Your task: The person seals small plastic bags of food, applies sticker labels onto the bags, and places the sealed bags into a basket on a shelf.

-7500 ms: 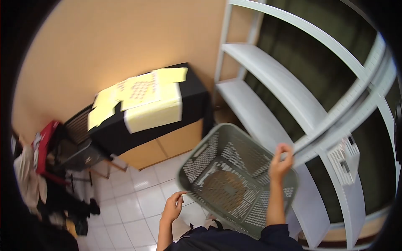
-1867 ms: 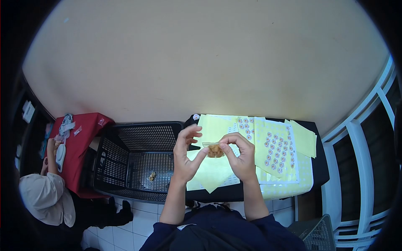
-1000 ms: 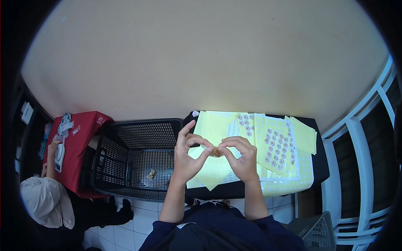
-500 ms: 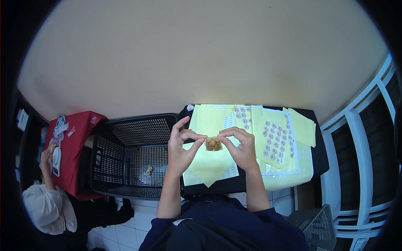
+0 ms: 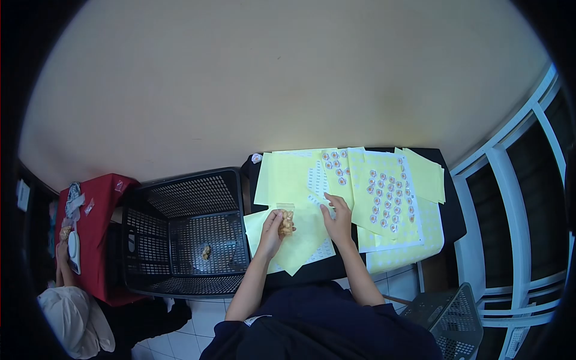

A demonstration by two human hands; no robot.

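My left hand (image 5: 273, 233) is closed on a small clear zip bag (image 5: 287, 223) of light brown, nut-like pieces, held upright over a yellow backing sheet (image 5: 293, 259). To its right, my right hand (image 5: 338, 221) is empty, with thumb and index finger apart. Its fingertips are close to a strip of small printed labels (image 5: 318, 180); whether they touch the sheet I cannot tell. Round stickers (image 5: 389, 201) with a red and orange print cover a sheet further right.
A black plastic basket (image 5: 180, 288) stands left of the black-covered table (image 5: 453, 210), with one small filled bag (image 5: 206, 252) inside. Beyond it, a co-worker (image 5: 75, 321) is at a red-covered table (image 5: 99, 240) with a white scale (image 5: 74, 249). A grey basket (image 5: 450, 324) sits lower right.
Both hands held the bag's top edge before. My right hand has let go and moved right and down to the label sheets; the left has lowered the bag, turned upright.
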